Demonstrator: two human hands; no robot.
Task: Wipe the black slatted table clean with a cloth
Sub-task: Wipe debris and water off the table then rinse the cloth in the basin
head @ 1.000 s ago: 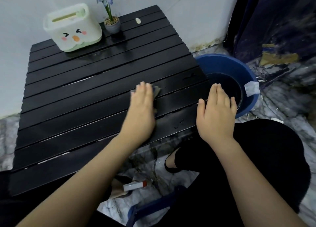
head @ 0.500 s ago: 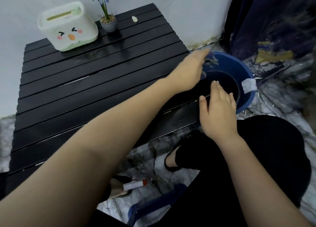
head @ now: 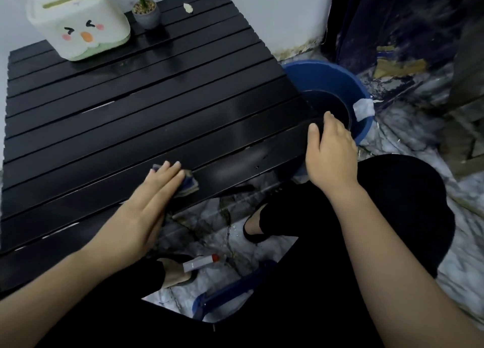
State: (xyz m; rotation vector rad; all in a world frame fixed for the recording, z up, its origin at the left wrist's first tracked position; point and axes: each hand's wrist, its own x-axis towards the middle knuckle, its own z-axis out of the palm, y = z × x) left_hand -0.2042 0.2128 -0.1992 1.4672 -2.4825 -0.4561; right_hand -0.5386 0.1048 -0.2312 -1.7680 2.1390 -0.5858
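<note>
- Step in hand: wiping. Left hand (head: pixel 154 188) lies flat, fingers stretched out, pressing a small dark blue-grey cloth (head: pixel 189 184) onto the black slatted bench (head: pixel 131 117), on a near slat close to the front edge, about 6 o'clock on the bench top.
- Cloth mostly hidden under the fingers; only its right corner shows.
- Right hand (head: pixel 331 151) rests palm down, loosely open, gripping nothing, on the bench's near right corner at about 4 o'clock; looks like it steadies the bench.
- Round blue plastic basin (head: pixel 337 80) sits on the floor at 3 o'clock of the bench, partly under its right edge, with a white scrap (head: pixel 363 109) on its rim.
- Progress, my judgement: mid-task. Middle slats look shiny, maybe wet; the far rows look untouched.
- Next move likely calls for sliding the cloth along the slat with steady flat pressure, then working row by row toward 12 o'clock, around or under the items there.
- Count: one bench, one cloth, one basin, two hands.
- At 11 o'clock one pale green box with a cartoon face (head: pixel 78 23); at 12 o'clock one small grey plant pot (head: pixel 146 13); at 1 o'clock one pale crumb (head: pixel 187 7).
- One small white tube with a red cap (head: pixel 200 262) on the marbled floor below.
</note>
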